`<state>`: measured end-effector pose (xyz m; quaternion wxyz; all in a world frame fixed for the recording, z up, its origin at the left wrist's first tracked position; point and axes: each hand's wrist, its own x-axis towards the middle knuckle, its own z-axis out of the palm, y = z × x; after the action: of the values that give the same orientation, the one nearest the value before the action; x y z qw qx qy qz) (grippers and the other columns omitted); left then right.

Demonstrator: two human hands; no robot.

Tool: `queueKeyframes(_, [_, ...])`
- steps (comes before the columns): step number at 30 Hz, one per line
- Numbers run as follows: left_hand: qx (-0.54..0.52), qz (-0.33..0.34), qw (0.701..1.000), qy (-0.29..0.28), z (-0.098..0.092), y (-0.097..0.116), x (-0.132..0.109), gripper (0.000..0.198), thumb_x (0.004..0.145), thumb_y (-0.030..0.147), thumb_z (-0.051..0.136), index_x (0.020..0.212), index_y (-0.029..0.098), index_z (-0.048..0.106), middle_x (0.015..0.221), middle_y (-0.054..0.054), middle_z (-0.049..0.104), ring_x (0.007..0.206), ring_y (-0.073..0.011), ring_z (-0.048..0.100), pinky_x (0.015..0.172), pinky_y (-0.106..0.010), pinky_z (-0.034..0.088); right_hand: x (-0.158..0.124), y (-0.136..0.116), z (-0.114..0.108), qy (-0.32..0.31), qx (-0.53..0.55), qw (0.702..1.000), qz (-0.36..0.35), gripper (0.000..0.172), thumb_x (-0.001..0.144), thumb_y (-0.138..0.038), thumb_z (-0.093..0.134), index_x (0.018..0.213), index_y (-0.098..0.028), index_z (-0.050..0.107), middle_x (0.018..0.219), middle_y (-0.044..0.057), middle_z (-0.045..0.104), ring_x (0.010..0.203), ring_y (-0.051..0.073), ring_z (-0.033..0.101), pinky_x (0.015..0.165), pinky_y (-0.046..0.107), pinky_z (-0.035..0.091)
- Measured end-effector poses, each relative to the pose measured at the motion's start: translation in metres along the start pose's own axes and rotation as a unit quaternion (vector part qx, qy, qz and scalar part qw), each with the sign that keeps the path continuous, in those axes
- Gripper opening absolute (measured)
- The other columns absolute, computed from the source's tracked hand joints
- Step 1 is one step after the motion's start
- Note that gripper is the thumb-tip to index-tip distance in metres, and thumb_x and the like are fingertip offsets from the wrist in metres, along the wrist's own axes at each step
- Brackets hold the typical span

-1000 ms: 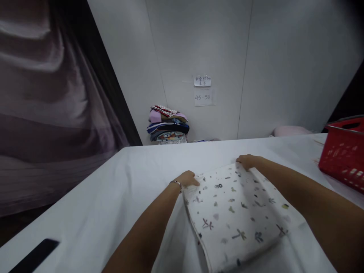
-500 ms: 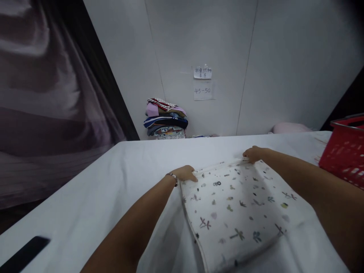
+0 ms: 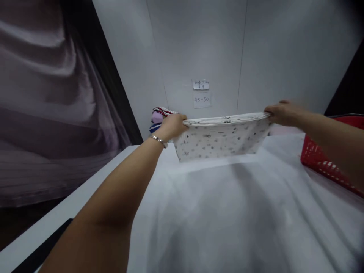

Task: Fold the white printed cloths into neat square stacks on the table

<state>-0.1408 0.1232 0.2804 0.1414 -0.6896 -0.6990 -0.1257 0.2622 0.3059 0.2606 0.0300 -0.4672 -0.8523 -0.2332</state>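
Note:
A folded white cloth (image 3: 222,138) printed with small dark figures hangs in the air above the far part of the white table (image 3: 216,212). My left hand (image 3: 172,125), with a bracelet on the wrist, is closed on the cloth's left top corner. My right hand (image 3: 281,112) is closed on its right top corner. Both arms are stretched forward, and the cloth droops between the two hands.
A stack of folded clothes (image 3: 157,117) lies against the wall behind my left hand. A red basket (image 3: 330,159) stands at the table's right edge. Two paper notes (image 3: 201,93) are stuck on the white wall. A grey curtain (image 3: 48,102) hangs at the left.
The cloth lay flat on the table with my hands on its far corners; now both hands have lifted it up and away toward the wall.

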Motion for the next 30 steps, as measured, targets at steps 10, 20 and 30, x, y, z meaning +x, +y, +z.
queueKeyframes(10, [-0.002, 0.096, 0.991, -0.096, 0.125, 0.009, -0.189, 0.028, 0.083, 0.006, 0.038, 0.095, 0.021, 0.059, 0.099, -0.007, 0.058, 0.099, -0.0211, 0.048, 0.086, -0.034, 0.039, -0.18, -0.119, 0.11, 0.09, 0.094, 0.982, -0.135, 0.031, 0.076, -0.005, 0.042, 0.093, -0.018, 0.065, 0.101, 0.012, 0.063, 0.092, 0.024, 0.053, 0.089, 0.039, 0.034])
queueKeyframes(20, [-0.058, 0.086, 0.988, -0.114, 0.167, 0.006, -0.257, 0.037, 0.086, 0.006, 0.035, 0.109, 0.024, 0.058, 0.112, -0.005, 0.059, 0.104, -0.0204, 0.048, 0.089, -0.035, 0.038, -0.26, -0.149, 0.156, 0.075, 0.168, 0.975, -0.126, 0.033, 0.084, -0.019, 0.037, 0.104, -0.024, 0.063, 0.104, 0.009, 0.063, 0.092, 0.026, 0.057, 0.084, 0.043, 0.041])
queueKeyframes(30, [-0.189, 0.076, 0.97, -0.135, 0.15, 0.005, -0.268, 0.042, 0.075, 0.011, 0.049, 0.114, 0.024, 0.057, 0.117, -0.002, 0.059, 0.109, -0.0185, 0.05, 0.096, -0.033, 0.039, -0.275, -0.159, 0.155, 0.021, 0.238, 0.968, -0.07, 0.041, 0.077, -0.02, 0.042, 0.112, -0.027, 0.063, 0.116, 0.007, 0.062, 0.106, 0.028, 0.056, 0.094, 0.047, 0.043])
